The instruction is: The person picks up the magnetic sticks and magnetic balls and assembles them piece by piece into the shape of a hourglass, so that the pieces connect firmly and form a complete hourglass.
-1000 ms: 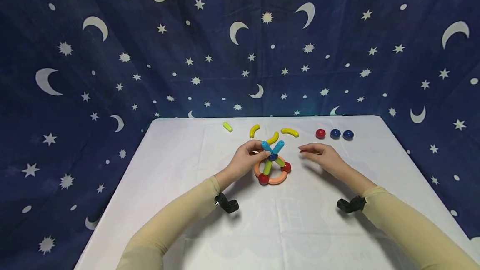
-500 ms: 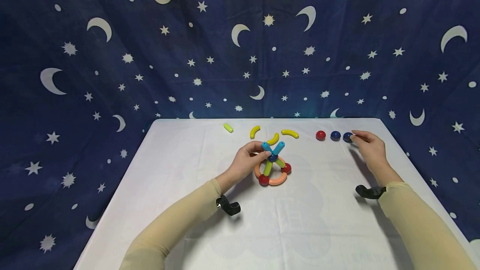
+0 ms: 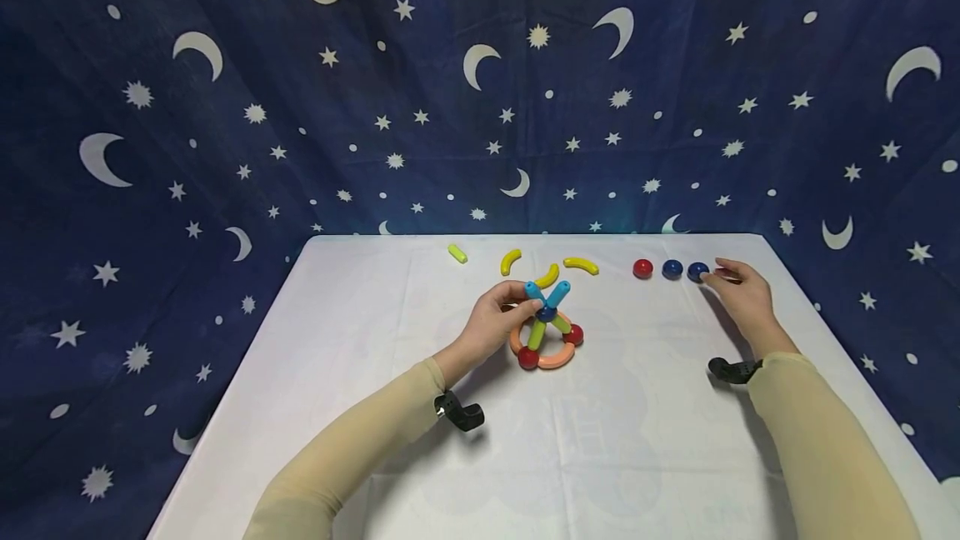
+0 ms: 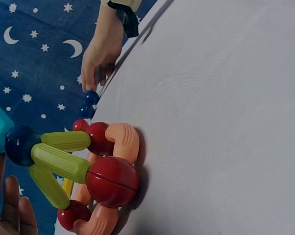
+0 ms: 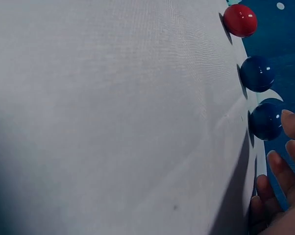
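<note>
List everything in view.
Structure: one, multicoloured, central
Base balls: three, red, structure's foot
Base arcs: three, orange, between base balls
Slanted rods: three, green, on base balls
Centre ball: one, blue, atop slanted rods
Top rods: two visible, light blue, topmost
Loose arcs: three, yellow, behind structure
Loose rod: one, green, left of loose arcs
Single ball: one, red, back right
Paired balls: two, blue, beside single ball
Table: one, white, beneath
Backdrop: one, dark blue, behind table
Sleeves: two, beige, arms
Wrist devices: two, black, wrists
Left hand: one, pinching structure
Right hand: one, at rightmost paired ball

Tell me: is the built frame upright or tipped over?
Upright: the frame has its orange ring at the base, light-blue rods pointing up.
</note>
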The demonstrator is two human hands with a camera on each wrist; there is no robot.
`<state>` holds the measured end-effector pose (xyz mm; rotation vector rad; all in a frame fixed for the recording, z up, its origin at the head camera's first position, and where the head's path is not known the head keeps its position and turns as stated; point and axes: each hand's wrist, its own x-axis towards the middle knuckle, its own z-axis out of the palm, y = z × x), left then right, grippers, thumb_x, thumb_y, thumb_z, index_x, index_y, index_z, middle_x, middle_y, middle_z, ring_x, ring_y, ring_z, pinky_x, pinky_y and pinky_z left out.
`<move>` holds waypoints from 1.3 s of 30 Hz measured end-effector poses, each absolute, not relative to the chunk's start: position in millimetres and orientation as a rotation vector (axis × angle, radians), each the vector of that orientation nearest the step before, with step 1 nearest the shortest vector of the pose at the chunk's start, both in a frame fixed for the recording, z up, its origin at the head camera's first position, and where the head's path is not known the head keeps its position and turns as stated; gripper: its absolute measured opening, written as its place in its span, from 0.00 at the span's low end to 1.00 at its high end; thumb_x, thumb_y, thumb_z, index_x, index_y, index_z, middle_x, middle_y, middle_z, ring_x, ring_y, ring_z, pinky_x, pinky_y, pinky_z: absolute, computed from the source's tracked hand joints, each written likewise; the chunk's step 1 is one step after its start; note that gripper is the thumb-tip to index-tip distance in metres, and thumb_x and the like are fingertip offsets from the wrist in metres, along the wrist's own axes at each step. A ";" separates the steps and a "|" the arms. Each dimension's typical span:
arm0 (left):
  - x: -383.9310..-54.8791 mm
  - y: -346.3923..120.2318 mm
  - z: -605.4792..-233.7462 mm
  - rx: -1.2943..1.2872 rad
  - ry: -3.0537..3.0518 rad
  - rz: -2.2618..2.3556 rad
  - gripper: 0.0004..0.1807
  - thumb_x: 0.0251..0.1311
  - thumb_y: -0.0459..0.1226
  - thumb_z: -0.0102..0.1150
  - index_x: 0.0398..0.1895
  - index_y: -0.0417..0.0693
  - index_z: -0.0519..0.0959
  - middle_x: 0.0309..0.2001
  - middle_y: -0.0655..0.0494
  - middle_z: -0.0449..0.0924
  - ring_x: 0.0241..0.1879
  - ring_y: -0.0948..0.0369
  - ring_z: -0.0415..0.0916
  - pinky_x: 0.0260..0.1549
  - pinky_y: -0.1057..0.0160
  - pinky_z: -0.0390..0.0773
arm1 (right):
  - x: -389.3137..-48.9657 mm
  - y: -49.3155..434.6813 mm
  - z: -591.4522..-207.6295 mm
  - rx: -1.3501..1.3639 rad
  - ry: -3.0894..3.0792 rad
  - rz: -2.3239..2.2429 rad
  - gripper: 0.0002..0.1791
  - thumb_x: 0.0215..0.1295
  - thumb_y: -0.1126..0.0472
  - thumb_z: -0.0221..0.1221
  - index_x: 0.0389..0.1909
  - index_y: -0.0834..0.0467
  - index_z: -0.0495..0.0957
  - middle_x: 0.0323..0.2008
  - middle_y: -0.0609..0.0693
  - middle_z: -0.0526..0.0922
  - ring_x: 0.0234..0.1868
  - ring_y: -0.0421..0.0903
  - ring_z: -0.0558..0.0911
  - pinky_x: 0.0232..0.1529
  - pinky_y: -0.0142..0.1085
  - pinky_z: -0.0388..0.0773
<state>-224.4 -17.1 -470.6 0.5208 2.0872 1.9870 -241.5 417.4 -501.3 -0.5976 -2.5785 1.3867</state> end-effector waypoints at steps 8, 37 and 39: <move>-225.9 -13.8 -472.0 0.497 2.094 2.003 0.14 0.68 0.42 0.67 0.51 0.45 0.82 0.44 0.54 0.83 0.45 0.57 0.79 0.45 0.61 0.80 | -250.2 415.1 -502.7 -0.736 -2.674 1.287 0.40 0.74 0.43 0.56 0.78 0.60 0.60 0.69 0.67 0.69 0.70 0.67 0.66 0.69 0.62 0.60; -224.7 -15.5 -468.9 0.473 2.008 2.141 0.16 0.70 0.39 0.65 0.57 0.45 0.79 0.49 0.52 0.80 0.50 0.58 0.77 0.56 0.41 0.77 | -251.7 408.8 -484.3 -0.786 -2.400 1.376 0.40 0.70 0.38 0.58 0.72 0.61 0.68 0.49 0.44 0.74 0.43 0.36 0.72 0.38 0.23 0.71; -224.7 -15.7 -468.6 0.472 1.982 2.163 0.16 0.70 0.39 0.65 0.57 0.43 0.79 0.49 0.51 0.80 0.50 0.58 0.77 0.57 0.36 0.74 | -253.2 401.5 -473.2 -0.723 -2.342 1.399 0.40 0.69 0.38 0.61 0.71 0.61 0.69 0.46 0.40 0.72 0.43 0.33 0.70 0.41 0.25 0.70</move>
